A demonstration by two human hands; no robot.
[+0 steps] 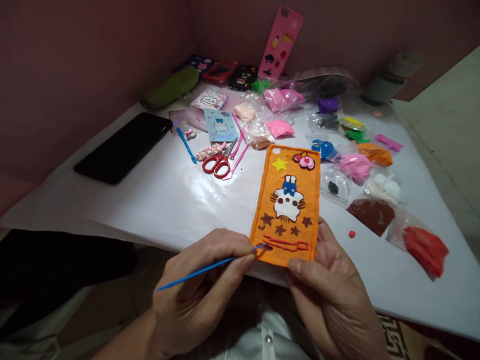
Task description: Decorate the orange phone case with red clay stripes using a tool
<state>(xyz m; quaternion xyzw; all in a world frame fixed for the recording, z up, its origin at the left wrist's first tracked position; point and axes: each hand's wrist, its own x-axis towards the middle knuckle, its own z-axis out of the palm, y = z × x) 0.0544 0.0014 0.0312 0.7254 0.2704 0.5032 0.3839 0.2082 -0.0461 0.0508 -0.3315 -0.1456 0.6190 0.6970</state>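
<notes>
My right hand (pixel 333 290) grips the lower right corner of an orange phone case (pixel 258 215), thumb on its front. The case is covered in clay with a cat figure, a yellow star, cherries, brown stars and red strips; its camera-hole end points away from me. Between the fingers and thumb of my left hand (pixel 206 280) is a thin blue clay modelling tool (pixel 198 272). Its tip touches the case near a dark brown patch (pixel 267 247) at the left end of the red strips. A small red clay bit (pixel 351 234) lies on the table to the right.
Bags of coloured clay (pixel 356 166) are spread over the right side of the white table (pixel 150 210). Red-handled scissors (pixel 216 166), pink tools (pixel 237 150) and a black phone (pixel 123 147) lie left of the case. A pink phone case (pixel 280 42) leans on the back wall; a bottle (pixel 390 80) stands back right.
</notes>
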